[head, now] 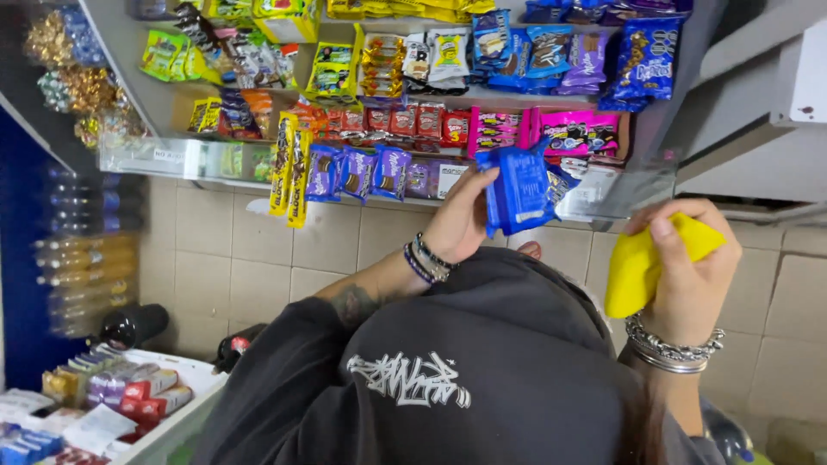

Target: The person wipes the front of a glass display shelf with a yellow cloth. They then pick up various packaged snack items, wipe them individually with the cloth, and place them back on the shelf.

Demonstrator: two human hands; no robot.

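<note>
At the far left, rows of clear plastic bottles (pixel 82 267) stood against a blue panel, and below them a white tray (pixel 185 413) held small flat boxes in red, purple and yellow. Above, a tilted shelf rack (pixel 146 103) carried glossy crinkled snack packets in many colours, with a strip of yellow wrappers (pixel 291 168) hanging off its front edge beside a row of purple packets (pixel 357 170).

The left hand (pixel 461 220), with beaded bands at the wrist, was raised to the front of the rack with its fingers closed around the edge of a shiny blue foil biscuit packet (pixel 519 189), thumb on top, pinching it firmly. The packet was flat and roughly rectangular, sitting just before the lower shelf edge among other blue packets.

The person wore a dark grey soft fabric hooded top (pixel 482 370) with a white scrawled print on it.

The right hand (pixel 685 275), with silver chain bracelets at the wrist, was curled shut around a bright yellow soft cloth (pixel 633 271), smooth and folded, which bulged out below and above the fingers. Behind lay a wall of pale beige square tiles (pixel 215 250).
</note>
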